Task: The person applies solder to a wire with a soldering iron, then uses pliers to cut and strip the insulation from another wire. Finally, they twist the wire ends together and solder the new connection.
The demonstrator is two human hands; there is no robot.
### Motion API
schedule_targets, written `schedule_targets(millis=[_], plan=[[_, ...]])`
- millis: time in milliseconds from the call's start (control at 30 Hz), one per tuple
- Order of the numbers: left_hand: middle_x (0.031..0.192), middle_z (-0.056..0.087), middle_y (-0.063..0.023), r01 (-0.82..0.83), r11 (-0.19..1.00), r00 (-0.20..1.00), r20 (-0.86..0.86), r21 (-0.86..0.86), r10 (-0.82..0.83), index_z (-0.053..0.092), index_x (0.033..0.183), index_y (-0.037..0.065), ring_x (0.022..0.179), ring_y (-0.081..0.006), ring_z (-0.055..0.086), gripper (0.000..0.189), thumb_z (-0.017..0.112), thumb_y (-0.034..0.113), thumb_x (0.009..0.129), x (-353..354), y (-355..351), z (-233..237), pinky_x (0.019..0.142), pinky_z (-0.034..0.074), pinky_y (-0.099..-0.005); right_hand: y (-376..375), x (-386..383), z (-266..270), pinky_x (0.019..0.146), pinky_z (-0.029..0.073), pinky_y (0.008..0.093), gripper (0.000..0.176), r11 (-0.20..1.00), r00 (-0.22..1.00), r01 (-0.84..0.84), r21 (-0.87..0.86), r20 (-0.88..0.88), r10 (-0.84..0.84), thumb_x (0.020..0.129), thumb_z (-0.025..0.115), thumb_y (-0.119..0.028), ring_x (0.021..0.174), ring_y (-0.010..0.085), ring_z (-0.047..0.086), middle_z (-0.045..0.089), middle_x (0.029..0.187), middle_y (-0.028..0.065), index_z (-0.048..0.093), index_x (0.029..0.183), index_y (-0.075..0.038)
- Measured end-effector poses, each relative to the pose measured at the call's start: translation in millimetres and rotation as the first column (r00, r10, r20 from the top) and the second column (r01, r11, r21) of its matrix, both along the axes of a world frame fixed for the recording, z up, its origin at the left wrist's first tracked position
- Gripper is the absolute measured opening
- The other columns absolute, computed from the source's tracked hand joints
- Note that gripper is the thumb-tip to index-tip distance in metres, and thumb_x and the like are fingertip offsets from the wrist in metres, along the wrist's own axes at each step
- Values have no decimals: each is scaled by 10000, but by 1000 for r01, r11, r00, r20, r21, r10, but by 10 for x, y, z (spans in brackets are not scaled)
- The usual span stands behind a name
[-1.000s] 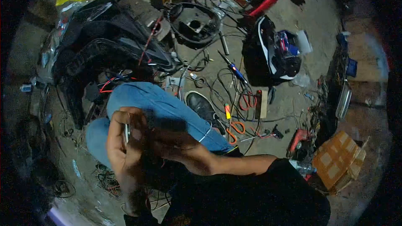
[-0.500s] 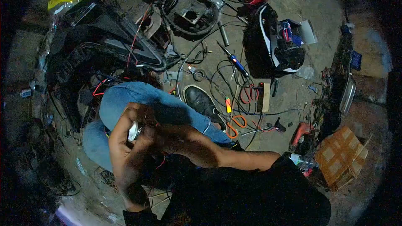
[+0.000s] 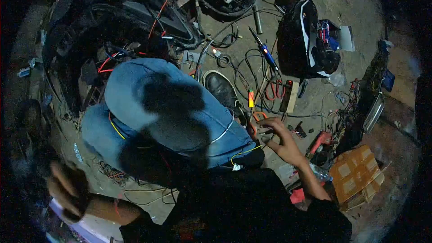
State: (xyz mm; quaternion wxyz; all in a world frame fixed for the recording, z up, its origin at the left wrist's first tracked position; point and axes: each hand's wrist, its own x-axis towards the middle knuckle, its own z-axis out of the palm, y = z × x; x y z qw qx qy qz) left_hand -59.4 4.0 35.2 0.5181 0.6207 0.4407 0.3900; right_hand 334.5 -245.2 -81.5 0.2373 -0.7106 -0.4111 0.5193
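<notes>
My right hand (image 3: 285, 143) is over the floor beside my right leg, fingers stretched apart at the orange handles of the scissors (image 3: 254, 128). Just below it, a thin yellow wire (image 3: 245, 152) ends in a small white connector (image 3: 236, 167) against the edge of my thigh. My left hand (image 3: 67, 191) is far out at the lower left, smeared by motion and in dim light, with its fingers curled. A white cable (image 3: 223, 131) and another yellow wire (image 3: 117, 128) lie across my jeans.
A soldering iron (image 3: 266, 55) with a blue handle lies on the floor near red-handled scissors (image 3: 274, 91) and tangled black cable. To the right are a black bag-like object (image 3: 297, 40), a red tool (image 3: 321, 141) and a cardboard box (image 3: 357, 173). Large black panels (image 3: 130, 13) stand at upper left.
My hands were together over my lap around a small white object; now they are apart. The right has moved right to the orange scissors, the left down and left. The view has shifted.
</notes>
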Motion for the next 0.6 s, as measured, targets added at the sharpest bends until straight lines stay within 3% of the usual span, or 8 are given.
schedule_targets(millis=[33,133,233,333,433,533,567,600], plan=[[882,548,-92,-5,1000,1000,-21,11,6,596,884,70,715,-169,496,367,670,429,907,-17,30,16,617,395,-268,-6,-33,-1,1079,434,413,424,995,987,-60,85,152,46,923,668,-78,1261,322,565,602,1314,156,611,1343,-61],[869,536,-88,0,999,997,-77,50,4,589,887,86,699,-167,486,377,648,457,925,-29,112,94,603,390,-269,239,-90,108,1010,472,370,283,975,987,-26,221,159,-9,938,649,-32,1188,284,609,635,1256,135,678,1220,-34],[857,524,-84,31,996,991,-131,83,-20,582,890,102,683,-165,477,389,626,485,942,-43,169,215,588,386,-270,546,-207,285,960,494,358,207,944,981,-141,297,171,93,957,614,-19,1139,269,635,661,1210,122,719,1135,-14],[844,511,-80,128,985,976,-188,114,-105,575,893,118,667,-162,468,402,605,514,959,-93,234,390,573,382,-271,672,-298,296,936,502,350,202,935,977,-209,287,101,188,964,606,-28,1116,258,646,658,1233,123,735,1119,-16],[841,507,-75,433,895,887,-229,106,-402,577,884,134,658,-153,461,391,611,515,963,-146,364,564,571,375,-269,498,-138,130,965,500,354,278,951,979,-194,241,114,171,970,608,-42,1155,240,637,657,1262,111,688,1236,-31],[860,514,-78,467,878,875,-198,108,-441,582,853,125,694,-132,464,337,655,441,945,-168,267,477,629,375,-270,307,60,-182,989,502,358,368,985,991,11,171,129,-33,982,591,-33,1201,217,621,647,1305,92,604,1350,-45],[865,516,-79,470,879,871,-204,82,-447,585,858,124,702,-133,468,329,652,433,948,-145,280,460,643,377,-272,95,170,-555,1010,497,363,398,989,989,56,138,128,-74,1039,572,-166,1211,215,620,659,1290,95,537,1415,-40],[865,513,-82,444,892,882,-217,86,-419,580,857,114,709,-129,462,327,645,421,950,-119,271,439,655,376,-275,38,172,-699,1004,499,361,406,988,988,145,-43,52,-143,1050,554,-240,1192,219,631,669,1265,101,551,1400,-34]])
